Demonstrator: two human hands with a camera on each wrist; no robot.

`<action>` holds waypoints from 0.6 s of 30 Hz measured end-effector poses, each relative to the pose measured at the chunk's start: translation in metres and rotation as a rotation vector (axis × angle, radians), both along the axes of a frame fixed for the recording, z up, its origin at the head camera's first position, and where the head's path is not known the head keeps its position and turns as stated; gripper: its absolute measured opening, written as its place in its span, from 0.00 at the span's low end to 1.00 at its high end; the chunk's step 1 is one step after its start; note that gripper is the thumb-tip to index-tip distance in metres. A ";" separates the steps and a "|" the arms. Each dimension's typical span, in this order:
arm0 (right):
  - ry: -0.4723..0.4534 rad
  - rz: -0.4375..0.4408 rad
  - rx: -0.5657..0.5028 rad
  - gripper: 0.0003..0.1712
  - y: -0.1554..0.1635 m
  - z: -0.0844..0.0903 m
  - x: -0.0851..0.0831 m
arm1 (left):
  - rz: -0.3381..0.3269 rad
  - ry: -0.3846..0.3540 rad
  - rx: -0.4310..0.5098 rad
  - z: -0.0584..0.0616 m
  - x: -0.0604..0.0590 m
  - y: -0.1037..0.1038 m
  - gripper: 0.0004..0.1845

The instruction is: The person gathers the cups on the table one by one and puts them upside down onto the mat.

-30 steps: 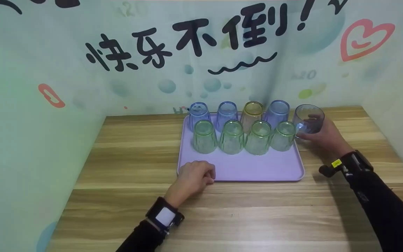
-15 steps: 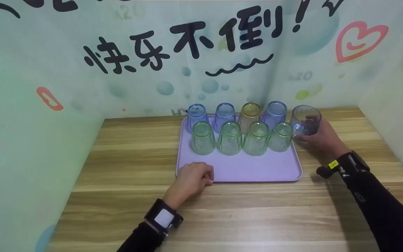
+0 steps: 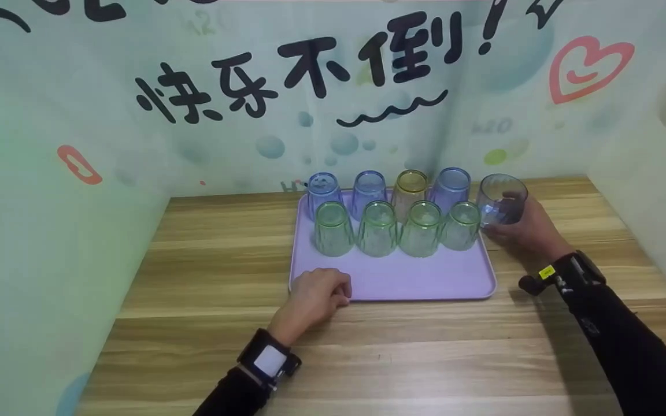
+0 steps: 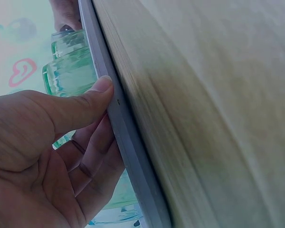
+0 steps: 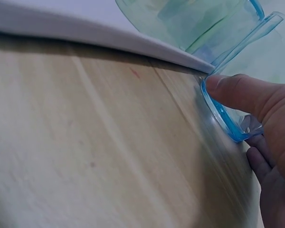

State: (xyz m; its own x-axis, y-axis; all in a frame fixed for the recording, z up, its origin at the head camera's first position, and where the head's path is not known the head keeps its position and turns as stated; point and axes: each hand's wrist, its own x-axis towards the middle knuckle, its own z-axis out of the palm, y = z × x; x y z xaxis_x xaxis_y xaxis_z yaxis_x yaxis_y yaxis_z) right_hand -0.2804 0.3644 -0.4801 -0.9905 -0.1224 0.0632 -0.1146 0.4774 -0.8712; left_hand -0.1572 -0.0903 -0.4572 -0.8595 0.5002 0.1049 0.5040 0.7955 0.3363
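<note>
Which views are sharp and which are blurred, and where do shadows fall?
Head view: fairly sharp but soft; the right hand and its sleeve cast a shadow on the table. Left wrist view: the thumb on the tray is sharp, the wood smeared. Right wrist view: near wood blurred, the cup rim clear.

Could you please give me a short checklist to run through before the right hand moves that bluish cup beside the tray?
1. Right hand grips the bluish cup: ok.
2. Cup stands on the table, off the tray: ok.
3. Left hand holds the tray's near left corner, thumb on its rim: ok.
4. Eight cups stand inverted in two rows on the tray: ok.
5. Free tray space in front of the green cups: ok.
6. Cup empty: cannot tell.
</note>
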 end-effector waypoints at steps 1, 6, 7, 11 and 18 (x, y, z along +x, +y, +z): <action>0.002 -0.001 -0.004 0.52 0.000 0.000 0.000 | 0.000 0.000 -0.003 0.000 0.000 0.000 0.07; 0.019 -0.007 0.023 0.51 0.001 -0.001 0.001 | 0.006 -0.024 -0.012 0.001 -0.001 0.001 0.06; 0.018 -0.007 0.020 0.51 0.001 -0.001 0.001 | 0.009 -0.032 -0.011 0.002 -0.001 0.001 0.06; 0.017 -0.009 0.034 0.50 0.001 -0.001 0.003 | 0.012 -0.046 -0.008 0.002 -0.001 0.001 0.06; 0.039 -0.024 0.063 0.45 0.002 0.001 0.004 | 0.008 -0.049 -0.002 0.001 -0.001 0.000 0.06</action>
State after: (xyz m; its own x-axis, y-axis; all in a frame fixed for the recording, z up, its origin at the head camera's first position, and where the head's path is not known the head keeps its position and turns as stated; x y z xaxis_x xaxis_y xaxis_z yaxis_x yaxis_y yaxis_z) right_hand -0.2760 0.3668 -0.4790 -0.9902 -0.1033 0.0945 -0.1354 0.5343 -0.8344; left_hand -0.1583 -0.0898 -0.4564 -0.8677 0.4931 0.0621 0.4804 0.8002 0.3590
